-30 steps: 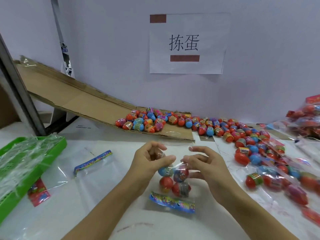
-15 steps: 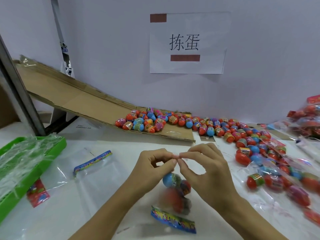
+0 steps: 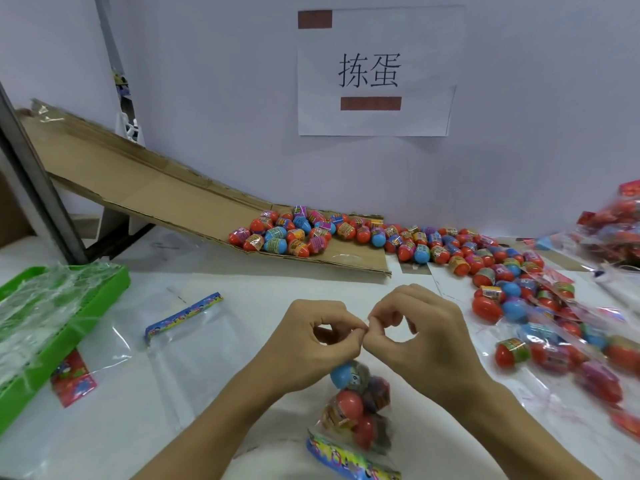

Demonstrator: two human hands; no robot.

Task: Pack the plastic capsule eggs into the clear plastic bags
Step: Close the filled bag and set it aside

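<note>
Clear, crinkled film bag [image 3: 360,407] hangs below both hands, above the white tabletop [image 3: 214,427]. It holds smooth, rounded capsule eggs [image 3: 349,403]: one blue at top, red ones beneath, some banded with printed labels. A colourful printed header strip [image 3: 346,460] forms the bag's lower end. The left hand [image 3: 311,344] and right hand [image 3: 426,337] meet thumb to forefinger, fingers [image 3: 356,332] of each pinching the gathered upper end of the film.

A flat, empty clear bag [image 3: 194,344] with a like printed strip lies on the tabletop to the left. Beside it, a green plastic tray [image 3: 86,313] holds a loose stack of glossy film [image 3: 38,306]; a red printed card [image 3: 72,379] lies at its edge.

A creased corrugated cardboard ramp [image 3: 156,199] slopes down from the left; loose eggs [image 3: 287,233] in red, blue and pink lie heaped at its foot and spread along the tabletop to the right. Filled bags [image 3: 568,344] lie at right. A white paper sign [image 3: 375,71] is on the wall.
</note>
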